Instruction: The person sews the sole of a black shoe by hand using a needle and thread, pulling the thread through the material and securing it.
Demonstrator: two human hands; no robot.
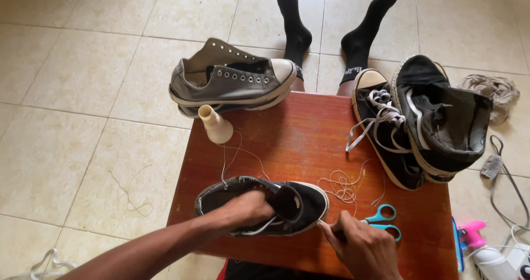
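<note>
A black low sneaker (pixel 301 202) lies on its side on the reddish wooden table (pixel 298 136), near the front edge. My left hand (pixel 245 209) reaches inside its opening and holds it. My right hand (pixel 361 247) pinches something thin, hard to make out, at the sole's edge by the toe. White thread (pixel 342 186) lies loose beside the shoe and runs up to a cream thread cone (pixel 214 125). Scissors with teal handles (pixel 383 222) rest just right of my right hand.
A grey laceless sneaker pair (pixel 232 81) sits at the table's far left corner. Black high-top sneakers (pixel 425 120) lie at the far right. My legs in black socks (pixel 326 26) stretch over the tiled floor. A rag (pixel 491 89), cables and a pink tool (pixel 472 233) lie right.
</note>
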